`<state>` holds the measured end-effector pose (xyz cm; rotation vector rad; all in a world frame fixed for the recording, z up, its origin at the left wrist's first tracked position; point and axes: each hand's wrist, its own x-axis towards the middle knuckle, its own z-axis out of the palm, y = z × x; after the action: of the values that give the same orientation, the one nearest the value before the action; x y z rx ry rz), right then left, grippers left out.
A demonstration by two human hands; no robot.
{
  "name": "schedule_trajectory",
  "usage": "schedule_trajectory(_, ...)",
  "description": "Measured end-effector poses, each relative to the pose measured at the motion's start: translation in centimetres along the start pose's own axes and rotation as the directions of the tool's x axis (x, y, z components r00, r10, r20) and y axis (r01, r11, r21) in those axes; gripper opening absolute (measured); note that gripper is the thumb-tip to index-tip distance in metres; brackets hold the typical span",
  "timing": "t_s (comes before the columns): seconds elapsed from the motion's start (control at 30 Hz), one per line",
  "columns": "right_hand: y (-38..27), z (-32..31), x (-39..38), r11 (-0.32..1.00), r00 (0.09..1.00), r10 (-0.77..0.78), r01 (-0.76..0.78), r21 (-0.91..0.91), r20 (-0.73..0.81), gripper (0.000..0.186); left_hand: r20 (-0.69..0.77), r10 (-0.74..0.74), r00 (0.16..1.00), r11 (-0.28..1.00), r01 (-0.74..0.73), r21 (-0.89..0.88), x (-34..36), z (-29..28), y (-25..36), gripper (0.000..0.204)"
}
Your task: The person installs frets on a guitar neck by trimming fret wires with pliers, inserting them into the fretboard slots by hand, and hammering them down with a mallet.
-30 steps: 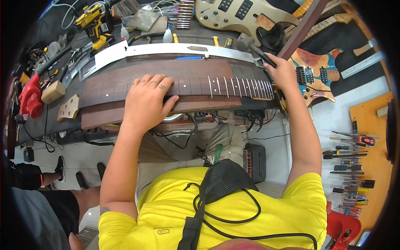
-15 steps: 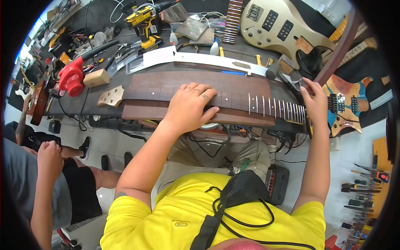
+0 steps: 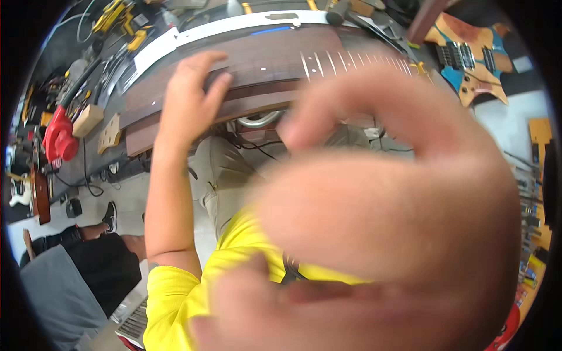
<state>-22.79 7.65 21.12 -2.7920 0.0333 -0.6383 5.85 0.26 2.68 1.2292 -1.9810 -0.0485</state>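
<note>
A guitar neck lies across the bench, its dark fretboard carrying shiny frets toward the right end. Its pale headstock sticks out at the left. Beneath the neck is a brown wooden board. Over the left part of the fretboard is my left hand, with thumb and fingers spread and nothing visible in them. Large and blurred, my right hand is raised very close to the camera and hides the middle and lower right. Its fingers look curved, but motion smears them; whether it holds anything cannot be made out.
Behind the neck lies a long white strip. At the left are a red blower, a wooden block and a yellow drill. A guitar body is at the right. Another person is at lower left.
My right hand has left the neck's right end and come up close to the camera. My left hand has shifted left along the fretboard. The whole view has also shifted.
</note>
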Motion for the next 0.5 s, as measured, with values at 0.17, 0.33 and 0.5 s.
schedule_trajectory(0.17,1.7,-8.0,-6.0,0.920,0.961,-0.163,0.066,0.386,0.222,0.017,-0.057,-0.419,0.906,0.854,0.414,0.315,4.3,-7.1,-11.9,0.026)
schedule_trajectory(0.33,0.7,4.6,-1.4,0.492,0.875,0.172,0.322,0.809,-0.453,0.008,0.200,-0.528,0.826,0.648,0.239,0.723,1.1,-15.6,-23.7,0.023)
schedule_trajectory(0.5,-3.3,8.4,2.0,0.404,0.570,0.404,0.591,0.698,-0.716,0.008,0.287,-0.516,0.807,0.643,0.144,0.752,2.6,-14.9,-28.0,0.018)
